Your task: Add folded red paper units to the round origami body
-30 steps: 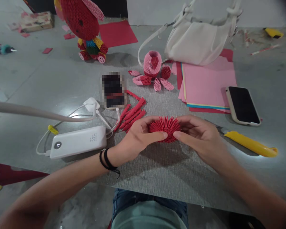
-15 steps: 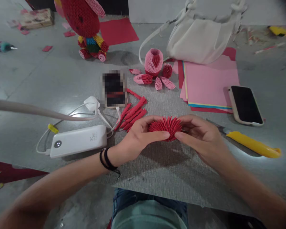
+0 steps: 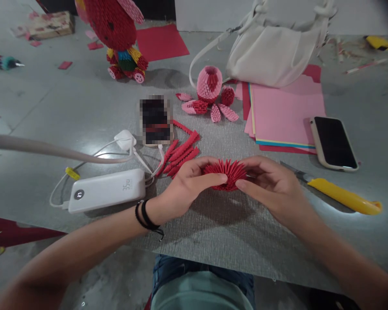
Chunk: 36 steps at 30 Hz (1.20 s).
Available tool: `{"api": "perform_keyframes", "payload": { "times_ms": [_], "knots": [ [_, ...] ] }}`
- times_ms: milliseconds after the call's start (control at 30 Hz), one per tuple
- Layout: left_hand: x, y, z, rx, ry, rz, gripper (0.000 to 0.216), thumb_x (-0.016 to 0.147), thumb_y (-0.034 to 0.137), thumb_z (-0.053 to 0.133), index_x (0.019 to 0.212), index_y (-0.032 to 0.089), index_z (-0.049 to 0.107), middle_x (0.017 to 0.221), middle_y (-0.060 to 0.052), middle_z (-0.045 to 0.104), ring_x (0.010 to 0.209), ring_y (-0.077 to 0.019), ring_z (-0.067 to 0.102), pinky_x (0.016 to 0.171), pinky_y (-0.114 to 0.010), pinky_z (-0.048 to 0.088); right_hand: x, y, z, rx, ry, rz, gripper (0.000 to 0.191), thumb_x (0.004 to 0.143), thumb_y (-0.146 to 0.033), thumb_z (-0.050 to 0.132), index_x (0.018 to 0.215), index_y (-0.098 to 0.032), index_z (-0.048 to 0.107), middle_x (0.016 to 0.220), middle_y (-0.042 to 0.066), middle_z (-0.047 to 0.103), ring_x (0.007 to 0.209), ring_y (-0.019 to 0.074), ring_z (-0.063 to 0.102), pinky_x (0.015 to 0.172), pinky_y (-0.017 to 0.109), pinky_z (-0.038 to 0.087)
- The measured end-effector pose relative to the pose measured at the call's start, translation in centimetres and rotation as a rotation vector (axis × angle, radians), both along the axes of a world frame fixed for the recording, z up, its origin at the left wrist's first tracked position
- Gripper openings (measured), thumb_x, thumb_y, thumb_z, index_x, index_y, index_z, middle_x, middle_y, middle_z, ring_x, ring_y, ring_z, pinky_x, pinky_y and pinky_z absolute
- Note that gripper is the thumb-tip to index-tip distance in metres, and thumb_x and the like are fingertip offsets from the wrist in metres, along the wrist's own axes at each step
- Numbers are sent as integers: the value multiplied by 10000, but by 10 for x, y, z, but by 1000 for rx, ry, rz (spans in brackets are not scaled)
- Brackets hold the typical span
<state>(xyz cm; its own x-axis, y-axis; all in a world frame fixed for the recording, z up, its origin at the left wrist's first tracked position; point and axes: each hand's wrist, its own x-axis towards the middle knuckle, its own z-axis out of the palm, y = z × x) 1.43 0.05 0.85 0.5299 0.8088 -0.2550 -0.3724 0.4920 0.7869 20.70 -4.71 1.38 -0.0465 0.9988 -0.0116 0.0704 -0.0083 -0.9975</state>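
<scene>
Left thumb (image 3: 213, 179) higher on red spikes (image 3: 229, 168)

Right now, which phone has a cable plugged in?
The phone beside the red paper strips: a white cable meets its lower edge. The other phone, at the corner of the pink sheets, shows none.

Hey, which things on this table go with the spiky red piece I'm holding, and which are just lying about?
Likely with the work:
- spiky piece, held by left hand and right hand
- red strips, same colour
- perhaps paper sheets and knife

Probably just lying about:
- bag
- power bank
- plugged-in phone
- phone by the paper
</scene>
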Motion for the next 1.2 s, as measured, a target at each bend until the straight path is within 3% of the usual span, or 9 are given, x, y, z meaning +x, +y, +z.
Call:
{"api": "perform_keyframes", "payload": {
  "times_ms": [567, 767, 967, 1200],
  "knots": [
    [-1, 0, 5, 47, 66, 8, 251, 881, 350, 685, 712, 165, 692, 732, -9, 609, 706, -139, 541, 679, -280, 413, 4, 1, -10, -88, 128, 14, 204, 872, -205, 815, 1024, -339, 791, 978, -40, 777, 891, 100, 716, 809, 181, 589],
    [-3, 2, 4, 42, 40, -1, 95, 781, 255, 748, 828, 175, 765, 785, -12, 687, 749, -152, 614, 711, -277, 447, 7, -1, -14, -96, 157, -1, 220, 860, -253, 848, 1040, -365, 791, 1001, -48, 783, 920, 101, 723, 806, 176, 585],
    [-3, 0, -2, 63, 21, 4, 212, 700, 136, 818, 900, 181, 762, 829, 20, 723, 764, -123, 623, 743, -250, 454, 7, 0, -14, -78, 154, -6, 213, 866, -257, 842, 1049, -350, 786, 1000, -41, 779, 916, 105, 709, 811, 187, 580],
    [-3, 0, -3, 70, 13, -4, 241, 717, 120, 826, 939, 193, 769, 846, 29, 731, 774, -115, 640, 759, -244, 470, 6, 0, -13, -73, 137, -8, 205, 865, -250, 836, 1045, -331, 779, 1013, -28, 778, 927, 131, 714, 820, 231, 596]
  ]
}}
